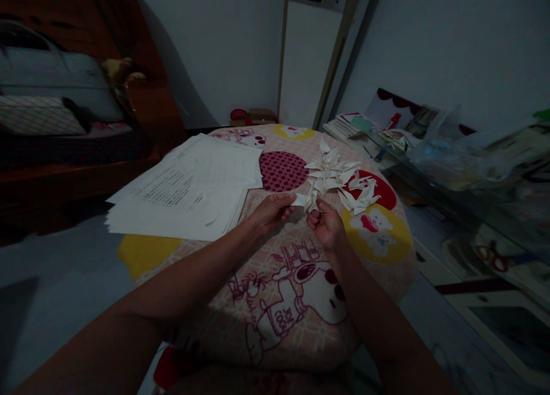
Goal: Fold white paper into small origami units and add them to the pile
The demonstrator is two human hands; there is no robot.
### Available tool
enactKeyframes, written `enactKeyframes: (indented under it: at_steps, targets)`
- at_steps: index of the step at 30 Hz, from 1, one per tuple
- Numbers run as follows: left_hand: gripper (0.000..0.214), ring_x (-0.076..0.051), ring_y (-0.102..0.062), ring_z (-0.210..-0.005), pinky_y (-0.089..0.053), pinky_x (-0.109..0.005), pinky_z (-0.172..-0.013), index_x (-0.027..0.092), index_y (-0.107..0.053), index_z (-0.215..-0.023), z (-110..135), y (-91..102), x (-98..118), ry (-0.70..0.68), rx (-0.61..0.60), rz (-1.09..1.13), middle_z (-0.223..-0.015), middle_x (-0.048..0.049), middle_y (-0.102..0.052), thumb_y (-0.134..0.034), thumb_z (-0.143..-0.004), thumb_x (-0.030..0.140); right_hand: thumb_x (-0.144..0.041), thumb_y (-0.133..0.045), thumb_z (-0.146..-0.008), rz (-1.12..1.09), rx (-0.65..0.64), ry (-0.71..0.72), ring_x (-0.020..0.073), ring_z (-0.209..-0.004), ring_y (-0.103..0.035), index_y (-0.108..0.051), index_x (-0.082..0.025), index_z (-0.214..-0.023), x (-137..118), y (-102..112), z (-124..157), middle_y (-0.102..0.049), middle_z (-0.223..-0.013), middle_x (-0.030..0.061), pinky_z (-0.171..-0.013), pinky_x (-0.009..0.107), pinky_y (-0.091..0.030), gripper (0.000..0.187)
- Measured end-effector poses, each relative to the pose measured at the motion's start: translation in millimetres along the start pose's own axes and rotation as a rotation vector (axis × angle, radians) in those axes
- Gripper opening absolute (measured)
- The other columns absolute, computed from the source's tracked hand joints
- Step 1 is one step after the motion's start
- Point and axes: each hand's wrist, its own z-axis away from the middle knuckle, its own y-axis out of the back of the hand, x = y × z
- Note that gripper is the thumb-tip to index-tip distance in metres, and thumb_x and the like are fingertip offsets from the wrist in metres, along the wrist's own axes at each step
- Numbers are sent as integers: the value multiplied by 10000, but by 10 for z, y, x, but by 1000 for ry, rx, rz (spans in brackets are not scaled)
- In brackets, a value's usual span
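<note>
Between my two hands is a small folded paper crane (306, 200), made of white paper. My left hand (275, 211) pinches its left tip between thumb and fingers. At its right end, my right hand (326, 222) grips the other tip with curled fingers. Just beyond my hands lies a cluster of several similar paper cranes (329, 171), some overlapping. One nearer group of folded cranes (360, 197) rests to the right, over a red patch of the cloth.
A stack of printed paper sheets (184, 194) covers the left of the round table with its patterned cloth (275, 315). A glass-topped cabinet (451, 211) with plastic bags (464, 154) and scissors (492, 258) stands right. At left is a wooden sofa (150, 108).
</note>
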Motion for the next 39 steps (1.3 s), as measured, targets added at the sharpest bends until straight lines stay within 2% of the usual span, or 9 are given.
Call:
enactKeyframes:
  at_steps: [4, 7, 15, 23, 26, 30, 33, 36, 39]
  targets:
    - [292, -49, -436, -425, -301, -184, -375, 161, -609, -655, -29, 30, 1, -53, 5, -78, -567, -22, -597, -771, -840, 317, -295, -687, -833, 11, -9, 4, 76, -350, -361, -485, -238, -756, 10, -4, -7, -399, -433, -114, -352, 189, -249, 224]
    - [264, -44, -440, -428, -303, -171, -374, 151, -626, -664, -45, 47, 14, -29, 15, -54, -575, -24, -606, -751, -861, 275, -283, -681, -829, 32, -21, 21, 76, -344, -383, -502, -232, -755, 15, 13, -25, -426, -427, -108, -346, 183, -270, 201]
    - [316, -42, -483, -425, -392, -124, -402, 117, -605, -625, -172, 218, 122, 39, 228, -41, -512, -23, -577, -636, -938, 149, -340, -763, -760, 285, 11, 134, 102, -367, -508, -562, -192, -678, 8, 165, -153, -618, -479, -22, -336, 197, -390, 262]
    - [348, -53, -514, -400, -416, -148, -420, 100, -610, -630, -143, 183, 144, 73, 252, -155, -533, -52, -617, -532, -969, 93, -351, -670, -887, 371, -7, 81, 124, -370, -567, -589, -172, -712, -24, 197, -178, -665, -513, 26, -361, 217, -473, 264]
    - [304, -74, -540, -398, -447, -185, -440, 102, -622, -661, -153, 204, 116, -17, 266, -293, -581, -62, -652, -562, -956, 147, -373, -647, -919, 466, 22, 67, 138, -369, -586, -596, -153, -747, -65, 200, -176, -682, -531, 51, -362, 228, -493, 284]
    - [132, -70, -521, -388, -420, -168, -438, 124, -638, -790, -203, 286, 93, -219, 395, -339, -538, 7, -605, -570, -904, 121, -365, -563, -979, 616, 147, 60, 145, -333, -567, -587, -151, -778, -170, 234, -201, -642, -475, 34, -323, 218, -455, 295]
    - [125, -72, -528, -415, -449, -179, -469, 126, -644, -864, -249, 340, 75, -246, 423, -321, -565, 19, -604, -543, -843, 56, -347, -522, -1001, 693, 204, 72, 139, -326, -557, -587, -150, -786, -273, 279, -208, -628, -461, 24, -316, 207, -439, 299]
    - [162, -86, -576, -506, -502, -203, -515, 131, -651, -891, -298, 372, 35, -295, 429, -329, -690, -12, -655, -529, -819, 52, -358, -520, -1007, 708, 193, 61, 132, -340, -567, -595, -144, -784, -350, 309, -187, -642, -484, 31, -330, 208, -452, 318]
    - [209, -129, -661, -734, -568, -233, -633, 135, -688, -949, -319, 386, -1, -476, 392, -453, -916, -66, -716, -539, -816, 71, -329, -548, -995, 725, 159, 83, 123, -344, -568, -611, -139, -767, -374, 318, -166, -647, -499, 24, -321, 205, -449, 304]
